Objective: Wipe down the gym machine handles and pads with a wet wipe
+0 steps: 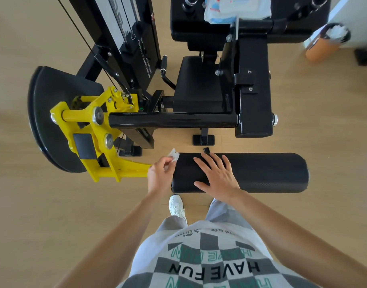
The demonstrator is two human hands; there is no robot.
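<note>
Progress, judged from this view only: work is on the lower roller pad (272, 173) across the mid-lower frame, prob. near its start, since the wet wipe (174, 156) sits at the pad's left end, far corner, w/ the whole length to the right not yet under it. No wet sheen or streaks readable on the black surfaces, so can't tell which parts are done. Left to do, or at least unconfirmed: seat pad (197, 86) at centre, glossy cross bar (172, 120) just above the roller pad, small side handle (165, 68) left of the seat, back pad (190, 28) at top. Pack of wipes (236, 9) lies on the back pad at the top edge, so fresh ones are in reach. Left hand (160, 174), just left of the pad end: thumb & fingertips pinch the wipe, which is scrunched small; whether the wipe touches the pad corner or sits just off it, can't tell. Right hand (217, 175): flat on top of the pad, left of its middle, fingers (209, 161) straight & spread, thumb out toward the near side, gripping nothing; prob. steadying the roller so it won't turn.
</note>
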